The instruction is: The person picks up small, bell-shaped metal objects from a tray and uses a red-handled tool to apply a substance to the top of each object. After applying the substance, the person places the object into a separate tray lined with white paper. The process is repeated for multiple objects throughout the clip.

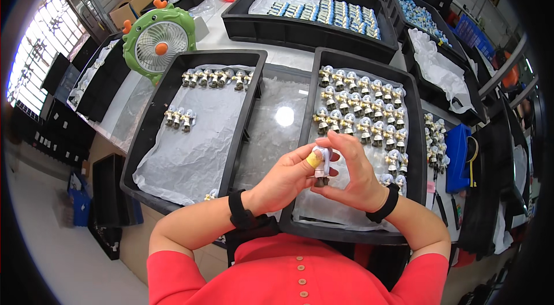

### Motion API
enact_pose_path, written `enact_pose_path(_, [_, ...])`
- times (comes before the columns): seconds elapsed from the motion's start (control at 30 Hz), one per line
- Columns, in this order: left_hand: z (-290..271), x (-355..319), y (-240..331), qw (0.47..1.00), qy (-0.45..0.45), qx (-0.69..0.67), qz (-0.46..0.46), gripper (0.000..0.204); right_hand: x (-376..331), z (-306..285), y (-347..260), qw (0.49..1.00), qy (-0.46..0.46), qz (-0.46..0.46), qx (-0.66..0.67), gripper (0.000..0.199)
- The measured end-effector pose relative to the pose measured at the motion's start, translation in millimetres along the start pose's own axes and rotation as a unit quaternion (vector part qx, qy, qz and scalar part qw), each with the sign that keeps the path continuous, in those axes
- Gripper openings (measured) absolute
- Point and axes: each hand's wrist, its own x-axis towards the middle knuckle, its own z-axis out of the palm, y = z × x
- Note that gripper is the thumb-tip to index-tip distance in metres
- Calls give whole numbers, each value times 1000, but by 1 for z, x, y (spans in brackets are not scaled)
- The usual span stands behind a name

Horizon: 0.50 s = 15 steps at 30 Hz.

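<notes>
Between my two hands is a small figurine (322,171) with a pale head and dark feet, held upright over the left edge of the right tray. My left hand (284,177) closes on it, with a yellow wrap around the thumb. My right hand (359,175) curves around the other side, thumb near the feet and fingertips near the head. Rows of similar figurines (363,103) stand in the black right tray (415,155). The black left tray (156,126), lined with white paper, has one row at its far end, a few figurines (180,118) below and another near its front edge.
A green fan (159,42) stands behind the left tray. Farther back, a large black tray (242,28) carries rows of blue and white pieces. More figurines (435,137) lie right of the right tray, beside a blue bin (459,158). A grey tabletop (277,126) shows between the trays.
</notes>
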Motion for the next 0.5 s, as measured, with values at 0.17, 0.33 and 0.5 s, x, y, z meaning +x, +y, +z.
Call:
enact_pose_path(0.17, [3,3,3,998,-14,-59,-6,38,-4,3,1,999,-12,26,32,96])
enact_pose_path(0.33, [4,1,5,996,-13,-80,-22,37,-3,2,0,999,-14,24,18,102])
enact_pose_path(0.5, [0,2,3,995,-10,-89,-40,42,-5,3,4,997,-34,61,45,116])
